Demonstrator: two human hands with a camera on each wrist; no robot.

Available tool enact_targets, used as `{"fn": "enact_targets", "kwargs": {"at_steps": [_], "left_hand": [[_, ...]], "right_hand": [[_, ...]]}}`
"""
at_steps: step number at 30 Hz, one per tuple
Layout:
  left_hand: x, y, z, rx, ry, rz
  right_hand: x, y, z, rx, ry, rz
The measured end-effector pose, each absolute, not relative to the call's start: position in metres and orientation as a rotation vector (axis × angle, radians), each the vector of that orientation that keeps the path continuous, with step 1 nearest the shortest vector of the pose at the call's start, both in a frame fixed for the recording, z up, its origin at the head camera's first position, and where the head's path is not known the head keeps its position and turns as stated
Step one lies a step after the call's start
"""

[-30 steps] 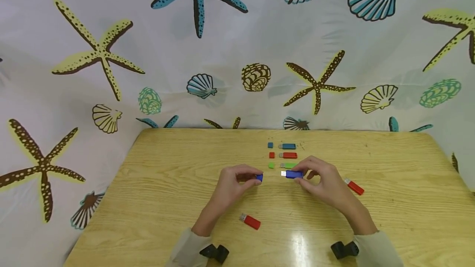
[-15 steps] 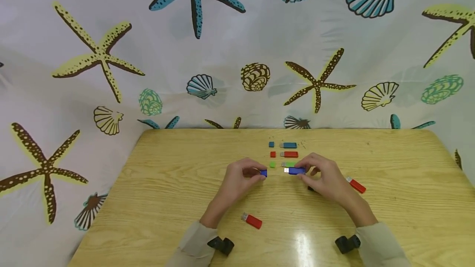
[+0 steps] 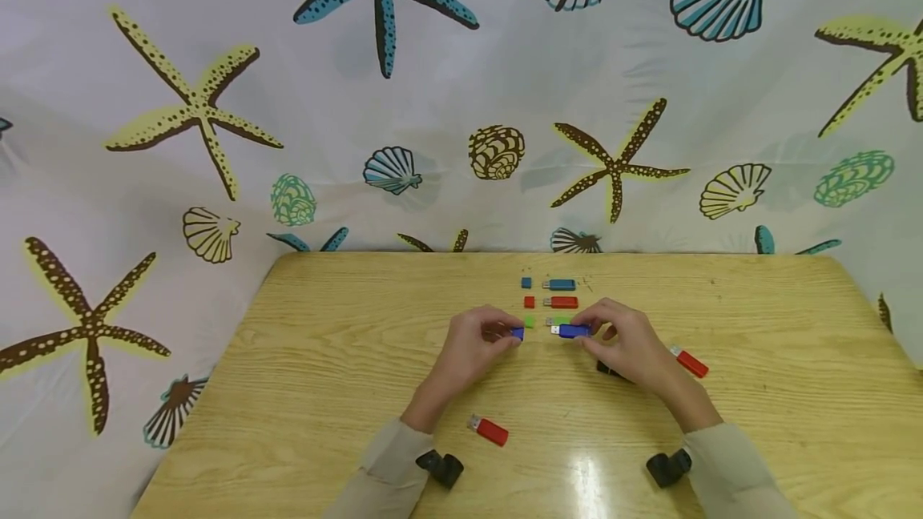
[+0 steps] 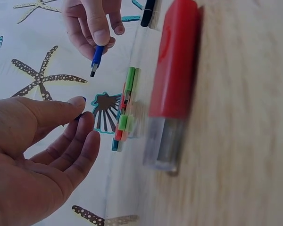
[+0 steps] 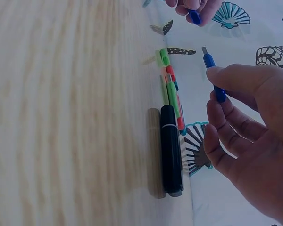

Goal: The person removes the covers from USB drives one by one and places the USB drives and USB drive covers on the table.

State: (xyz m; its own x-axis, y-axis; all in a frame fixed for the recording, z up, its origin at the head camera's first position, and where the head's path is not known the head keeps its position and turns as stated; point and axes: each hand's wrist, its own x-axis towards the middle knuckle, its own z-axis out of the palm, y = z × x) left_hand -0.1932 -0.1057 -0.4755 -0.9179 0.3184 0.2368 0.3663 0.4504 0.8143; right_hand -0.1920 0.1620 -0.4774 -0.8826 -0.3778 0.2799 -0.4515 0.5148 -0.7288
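Observation:
My left hand [image 3: 472, 347] pinches a small blue cap [image 3: 517, 333] between thumb and fingers; in the left wrist view, fingertips mostly cover it. Opposite, my right hand [image 3: 630, 347] pinches a blue USB stick [image 3: 573, 331] by its rear end, metal plug pointing left at the cap. A gap separates plug and cap, and both are held above the table. Just beyond lie a green cap [image 3: 530, 321] and a green USB stick [image 3: 558, 320], the stick partly hidden by the right hand's fingers.
Behind these lie a red cap [image 3: 530, 302] and red stick [image 3: 562, 303], then a teal cap [image 3: 526, 283] and teal stick [image 3: 561, 285]. Red sticks lie nearer [image 3: 490, 431] and at right [image 3: 690, 363]. A black stick-shaped thing [image 5: 170, 150] lies below the right hand.
My left hand has moved right with the blue cap, narrowing the gap to the plug. My right hand has shifted slightly away from me, and the black thing beneath it has come into view.

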Motion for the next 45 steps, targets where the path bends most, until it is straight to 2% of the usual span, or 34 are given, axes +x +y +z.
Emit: {"fn": "enact_targets", "kwargs": {"at_steps": [18,45], "left_hand": [[-0.201,-0.093,-0.484,-0.562,-2.724,-1.541],[-0.210,-0.079,-0.487,-0.512,-2.916,-1.290]], "right_hand": [[-0.197,0.156,-0.491,0.657,-2.712,1.365],[-0.201,0.156,-0.494,0.671,-2.821,1.332]]}}
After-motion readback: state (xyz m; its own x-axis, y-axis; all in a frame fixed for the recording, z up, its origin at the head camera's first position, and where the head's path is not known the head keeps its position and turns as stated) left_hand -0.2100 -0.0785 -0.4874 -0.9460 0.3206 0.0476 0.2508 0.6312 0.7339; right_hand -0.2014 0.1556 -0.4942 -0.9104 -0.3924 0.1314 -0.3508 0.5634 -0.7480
